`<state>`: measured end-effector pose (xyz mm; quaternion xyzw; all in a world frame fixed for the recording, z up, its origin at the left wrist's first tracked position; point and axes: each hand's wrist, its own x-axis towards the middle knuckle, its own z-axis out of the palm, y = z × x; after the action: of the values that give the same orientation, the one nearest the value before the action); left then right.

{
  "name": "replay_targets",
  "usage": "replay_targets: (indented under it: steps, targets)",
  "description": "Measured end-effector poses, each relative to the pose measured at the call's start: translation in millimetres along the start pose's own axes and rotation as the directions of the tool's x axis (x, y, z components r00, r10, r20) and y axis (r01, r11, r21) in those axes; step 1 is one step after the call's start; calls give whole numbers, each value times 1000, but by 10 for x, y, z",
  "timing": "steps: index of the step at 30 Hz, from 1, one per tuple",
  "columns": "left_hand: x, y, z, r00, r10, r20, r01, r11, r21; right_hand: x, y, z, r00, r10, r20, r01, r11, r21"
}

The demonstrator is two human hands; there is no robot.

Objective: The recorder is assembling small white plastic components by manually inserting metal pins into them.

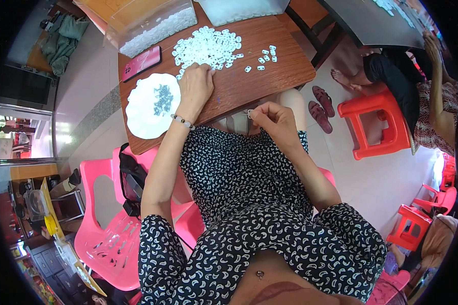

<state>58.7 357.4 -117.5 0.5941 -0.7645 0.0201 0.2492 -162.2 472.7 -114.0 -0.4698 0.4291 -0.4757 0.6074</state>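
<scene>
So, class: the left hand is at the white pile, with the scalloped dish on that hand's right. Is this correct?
Wrong side: in the head view, the scalloped dish is left of the left hand, which is at the white pile.

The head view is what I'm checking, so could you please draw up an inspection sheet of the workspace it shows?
Surface: brown wooden table, its grain showing.
Job's things: heap of white pieces, each with dark marks; a few loose pieces to its right; white dish holding small grey bits.
Clutter: pink phone near the left edge; clear box and translucent bin at the far edge.
Hands: left hand at the heap's near edge; right hand pinching a small pale item, too small to identify.
Cables: nothing seen.
Surroundings: pink chair with black bag; dark red sandals, red stool and another person rightward.
</scene>
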Motion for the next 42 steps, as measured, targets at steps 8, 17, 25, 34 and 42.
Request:
replay_targets:
  steps: [8,17,25,34,42]
  targets:
    - [-310,303,-323,759,-318,569,619,80,-781,13,-77,-27,998,-4,-55,5,1000,22]
    - [-790,588,-569,705,-86,704,673,-231,-703,-52,-200,94,998,-41,-46,43,998,44]
    - [-899,689,-545,758,-154,634,612,-171,-772,-100,-176,126,999,-48,-4,48,994,94]
    - [-936,794,-450,783,-175,597,593,-82,-801,-183,-223,225,993,-2,118,-10,995,102]
    - [-947,828,-530,758,-147,635,633,-67,-771,-161,-172,204,994,-42,104,25,987,157]
